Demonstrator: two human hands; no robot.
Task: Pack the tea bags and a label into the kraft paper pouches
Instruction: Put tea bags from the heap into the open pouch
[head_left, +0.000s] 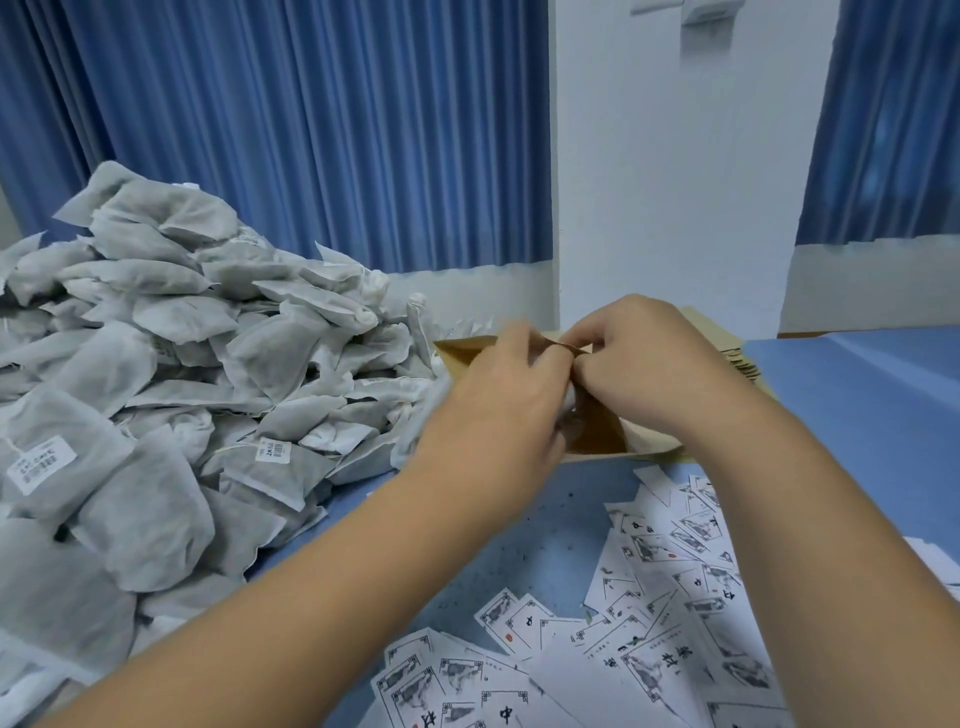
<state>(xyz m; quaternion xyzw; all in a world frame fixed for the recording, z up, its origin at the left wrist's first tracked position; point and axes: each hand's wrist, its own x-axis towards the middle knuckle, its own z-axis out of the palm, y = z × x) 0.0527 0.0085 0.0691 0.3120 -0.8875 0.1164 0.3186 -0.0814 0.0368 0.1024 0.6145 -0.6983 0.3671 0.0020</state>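
Observation:
Both hands meet at the mouth of a brown kraft paper pouch (462, 352) held above the blue table. My left hand (501, 400) grips the pouch's near side, with something white, probably a tea bag, partly hidden against its fingers. My right hand (641, 358) pinches the pouch's top edge from the right. A large heap of grey tea bags (171, 374) with strings and small white tags fills the left side. Printed white labels (660, 613) lie scattered at the lower right.
More flat kraft pouches (737, 358) are stacked behind my right hand. The blue table surface (857, 415) runs to the right. Blue curtains (311, 130) and a white wall (675, 182) stand right behind the table.

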